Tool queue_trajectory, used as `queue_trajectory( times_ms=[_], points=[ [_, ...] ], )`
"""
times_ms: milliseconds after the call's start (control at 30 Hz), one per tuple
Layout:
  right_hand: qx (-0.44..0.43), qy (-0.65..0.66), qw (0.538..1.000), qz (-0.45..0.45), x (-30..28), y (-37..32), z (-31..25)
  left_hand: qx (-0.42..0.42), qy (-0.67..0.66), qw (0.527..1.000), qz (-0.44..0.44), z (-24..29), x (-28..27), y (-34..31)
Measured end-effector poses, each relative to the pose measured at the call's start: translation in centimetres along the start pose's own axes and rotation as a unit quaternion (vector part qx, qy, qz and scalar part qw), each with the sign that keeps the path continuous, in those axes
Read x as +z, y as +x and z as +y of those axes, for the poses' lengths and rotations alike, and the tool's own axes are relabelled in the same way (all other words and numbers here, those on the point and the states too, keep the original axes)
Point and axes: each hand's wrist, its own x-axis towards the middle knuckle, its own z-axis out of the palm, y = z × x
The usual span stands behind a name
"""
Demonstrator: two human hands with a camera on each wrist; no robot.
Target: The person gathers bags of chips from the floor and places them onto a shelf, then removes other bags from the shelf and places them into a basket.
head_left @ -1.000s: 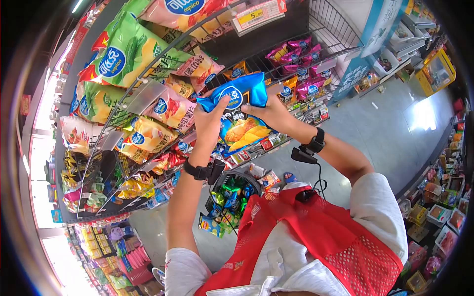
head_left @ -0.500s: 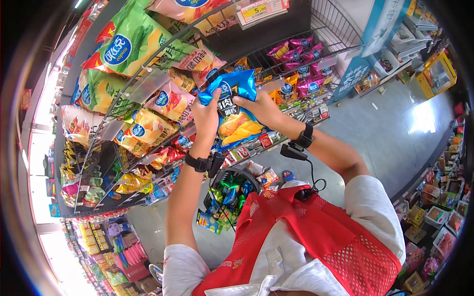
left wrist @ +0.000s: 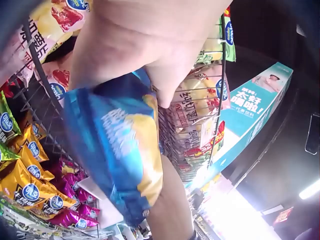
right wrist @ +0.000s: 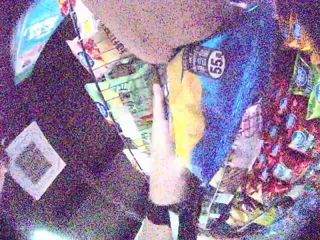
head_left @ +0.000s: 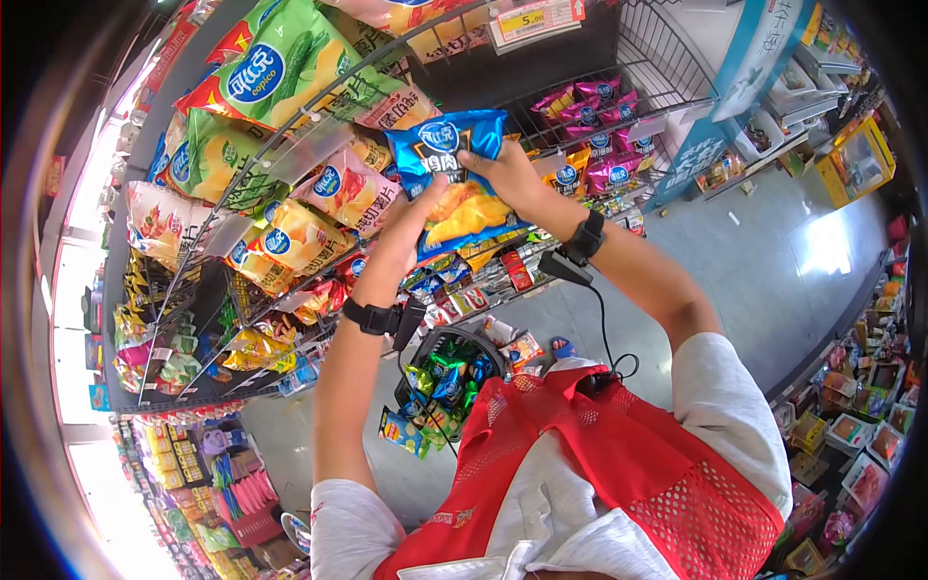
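Note:
A blue Copico potato chip bag [head_left: 449, 133] hangs in front of the shelf, its printed front facing up in the head view. My left hand [head_left: 404, 227] grips its lower left side, thumb across the front. On the upper right side, my right hand [head_left: 517, 182] pinches the bag with the thumb over the print. The left wrist view shows the bag [left wrist: 112, 142], slightly blurred, below my left hand [left wrist: 135, 42]. Through grainy noise, the right wrist view shows the bag's blue side [right wrist: 220, 125] beside my right hand [right wrist: 155, 27]. Fingers behind the bag are hidden.
Wire shelf baskets hold green chip bags [head_left: 266, 72], pink chip bags [head_left: 343, 188] and small purple packs [head_left: 614, 174]. A price tag [head_left: 534, 21] hangs at the top. Below the hands stands a dark shopping basket [head_left: 491, 350] with snack bags. Grey floor [head_left: 667, 237] lies to the right.
The bag has shifted a little up and left, and its top now tilts left. My left hand has moved from the upper left corner to lower on the bag's side.

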Motion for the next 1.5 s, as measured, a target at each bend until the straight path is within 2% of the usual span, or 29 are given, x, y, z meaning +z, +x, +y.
queue_trajectory(
  times_ms=[33, 67, 133, 200, 267, 300, 367, 400, 433, 500, 633, 667, 767, 867, 967, 1067, 1167, 1200, 1367, 1500],
  points=[
    [-0.013, 0.000, 1.000, -0.002, 0.1, 0.5, 0.1, 0.003, 0.041, 0.999, -0.004, 0.1, 0.1, -0.4],
    [-0.027, -0.001, 1.000, -0.005, 0.5, 1.0, 0.3, 0.002, -0.007, 1.000, -0.025, -0.7, -0.5, 0.3],
    [-0.043, 0.007, 0.999, -0.009, 1.1, 1.6, 0.6, -0.046, -0.016, 0.998, -0.036, 0.1, -1.2, 0.4],
    [-0.001, 0.026, 0.999, -0.028, 1.1, 2.4, 0.7, -0.072, -0.025, 0.997, -0.035, 0.3, -2.1, 1.0],
    [0.028, 0.019, 0.998, -0.049, 0.9, 3.3, 0.6, -0.040, -0.019, 0.999, -0.025, 0.1, -2.6, 1.5],
    [0.077, 0.030, 0.994, -0.065, 0.8, 3.6, 0.6, -0.020, -0.006, 0.999, -0.025, -0.6, -3.3, 1.9],
    [0.174, 0.052, 0.978, -0.098, 0.6, 4.4, 0.4, -0.147, 0.040, 0.988, 0.036, 3.2, -2.6, 1.1],
    [0.189, 0.036, 0.974, -0.117, 0.3, 5.0, 1.0, -0.175, 0.077, 0.979, 0.068, 4.6, -2.1, 0.7],
    [0.203, 0.020, 0.969, -0.136, 0.0, 5.5, 1.6, -0.123, 0.066, 0.989, 0.048, 3.7, -2.7, 1.3],
    [0.182, 0.021, 0.972, -0.146, 0.2, 5.5, 1.2, -0.019, 0.043, 0.999, 0.007, 1.1, -4.9, 3.5],
    [0.154, -0.021, 0.975, -0.161, 0.7, 5.8, -0.4, -0.053, 0.031, 0.997, 0.037, 1.0, -5.4, 4.5],
    [0.106, 0.002, 0.982, -0.153, 1.2, 5.1, -1.6, -0.073, 0.023, 0.996, 0.037, 0.6, -5.9, 5.1],
    [0.114, -0.042, 0.986, -0.112, 1.7, 6.8, 0.4, -0.079, -0.002, 0.996, 0.028, 0.3, -6.3, 5.6],
    [0.084, -0.005, 0.987, -0.139, 1.6, 7.2, 1.1, -0.086, -0.016, 0.996, 0.012, 0.9, -6.1, 5.5],
    [0.076, -0.001, 0.986, -0.146, 1.7, 7.8, 1.2, -0.096, 0.008, 0.994, 0.056, 1.6, -5.5, 5.4],
    [0.073, -0.008, 0.992, -0.101, 2.1, 8.4, 1.5, -0.076, -0.028, 0.996, 0.026, 0.7, -6.4, 7.0],
    [0.085, -0.045, 0.991, -0.098, 1.8, 10.6, 3.3, -0.069, -0.024, 0.997, 0.012, -0.2, -7.6, 8.9],
    [0.076, -0.044, 0.991, -0.097, 1.8, 11.3, 4.0, -0.035, -0.018, 0.999, 0.004, -0.8, -8.1, 9.7],
    [0.087, -0.061, 0.989, -0.100, 1.9, 13.0, 4.0, -0.024, 0.001, 1.000, 0.017, -0.5, -8.5, 10.7],
    [0.024, -0.089, 0.992, -0.087, 2.2, 14.2, 5.3, -0.013, -0.002, 1.000, 0.016, -1.9, -9.8, 12.1]
  ],
)
